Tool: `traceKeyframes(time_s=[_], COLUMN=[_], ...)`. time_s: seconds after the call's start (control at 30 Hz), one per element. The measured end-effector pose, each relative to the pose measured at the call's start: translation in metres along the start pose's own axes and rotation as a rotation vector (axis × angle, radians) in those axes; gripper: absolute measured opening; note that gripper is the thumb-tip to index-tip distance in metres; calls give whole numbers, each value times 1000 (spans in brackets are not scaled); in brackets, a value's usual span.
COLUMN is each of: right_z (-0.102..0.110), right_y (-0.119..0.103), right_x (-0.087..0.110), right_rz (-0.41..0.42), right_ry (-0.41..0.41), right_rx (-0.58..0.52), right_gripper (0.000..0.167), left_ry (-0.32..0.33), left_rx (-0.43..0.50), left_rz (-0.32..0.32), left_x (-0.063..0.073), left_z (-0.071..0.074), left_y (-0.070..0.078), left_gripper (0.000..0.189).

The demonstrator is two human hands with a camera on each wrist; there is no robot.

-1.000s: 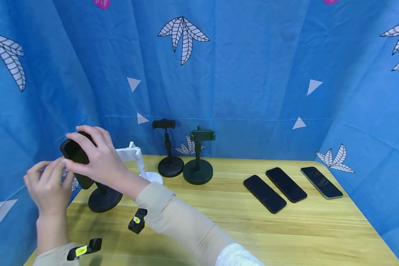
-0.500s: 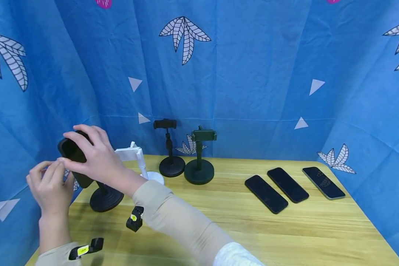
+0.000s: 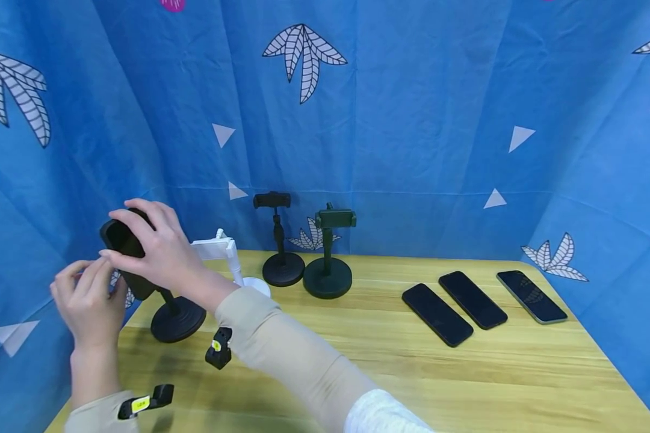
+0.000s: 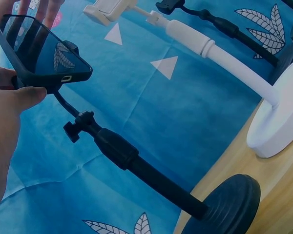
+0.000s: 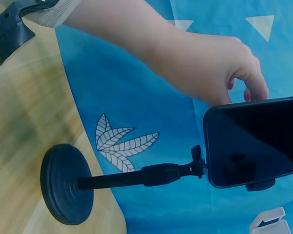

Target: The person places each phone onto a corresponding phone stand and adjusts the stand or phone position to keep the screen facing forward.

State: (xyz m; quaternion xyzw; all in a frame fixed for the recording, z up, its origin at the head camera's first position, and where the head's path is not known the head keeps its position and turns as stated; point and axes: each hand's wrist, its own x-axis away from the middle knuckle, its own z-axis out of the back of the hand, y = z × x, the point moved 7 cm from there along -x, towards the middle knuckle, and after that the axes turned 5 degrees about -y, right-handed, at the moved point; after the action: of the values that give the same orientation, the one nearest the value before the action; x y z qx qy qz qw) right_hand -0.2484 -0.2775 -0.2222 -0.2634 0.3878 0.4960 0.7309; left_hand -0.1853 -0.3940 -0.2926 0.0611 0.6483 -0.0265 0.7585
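Observation:
A black smartphone (image 3: 123,239) stands tilted at the head of a black phone stand (image 4: 161,185) on the left. My right hand (image 3: 159,246) reaches across it, fingers along its upper edge and thumb near its left side, holding it. At the phone's left edge, the curled fingers and thumb of my left hand (image 3: 89,304) pinch a dark part that looks like the stand's clamp, largely hidden. The right wrist view shows the dark screen of the phone (image 5: 256,141), with a clamp tip (image 5: 261,185) at its lower edge.
Beside the hands stands a white phone stand (image 3: 233,261). Farther back are another black stand (image 3: 281,269) and a dark green one (image 3: 327,276). Three phones lie on the wooden table's right: one left (image 3: 437,314), one middle (image 3: 472,299), one right (image 3: 531,296). Blue curtain surrounds the table.
The whole head view has shifted slightly to the right. Both hands stay at the phone and its clamp, with almost no change in their hold.

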Motion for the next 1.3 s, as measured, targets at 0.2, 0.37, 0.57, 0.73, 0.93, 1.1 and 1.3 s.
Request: traceKeyframes(time_s=[0.2, 0.37, 0.57, 0.73, 0.93, 1.1, 1.3], right_z=[-3, -6, -6, -5, -8, -12, -17], right_y=[0, 2, 3, 3, 2, 3, 4], right_x=[-2, -5, -8, -10, -12, -14, -16], right_rz=[4, -12, -31, -50, -85, -110, -98], right_ry=[-16, -28, -16, -21, -55, -66, -93], right_rx=[-2, 5, 57, 95, 109, 99, 137], right_gripper=[53, 54, 55, 55, 55, 56, 55], left_ry=[-2, 2, 13, 19, -3, -20, -46], left_rx=[-8, -8, -1, 2, -16, -24, -22], left_rz=[-5, 3, -2, -5, -17, -29, -21], left_x=[1, 1, 0, 0, 0, -1, -1], left_z=[-1, -1, 0, 1, 1, 1, 0], left_y=[-1, -2, -2, -4, -6, -7, -7], left_gripper=[23, 28, 34, 31, 27, 22, 22])
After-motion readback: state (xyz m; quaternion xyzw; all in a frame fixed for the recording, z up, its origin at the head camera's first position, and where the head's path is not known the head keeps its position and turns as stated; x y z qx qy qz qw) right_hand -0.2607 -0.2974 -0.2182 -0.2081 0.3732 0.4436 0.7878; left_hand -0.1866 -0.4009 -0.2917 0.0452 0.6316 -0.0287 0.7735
